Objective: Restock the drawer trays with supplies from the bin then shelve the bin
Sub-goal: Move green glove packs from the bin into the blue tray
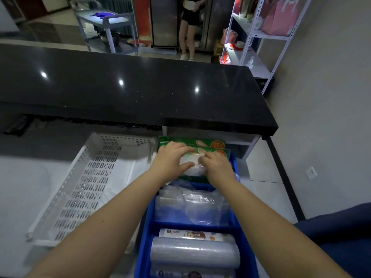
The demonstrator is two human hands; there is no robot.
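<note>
**Both hands on packets at far end of blue tray**

The left hand (173, 157) and right hand (215, 163) rest with fingers spread, not clenched, on the green-edged packets (202, 146) in the far compartment of the blue tray (145, 245). The middle compartment holds clear plastic bags (192, 207). The near compartment holds film rolls (194, 252) lying crosswise. A white perforated bin (88, 183) sits just left of the tray, touching or nearly so. The black worktop (128, 85) overhangs beyond both
</note>
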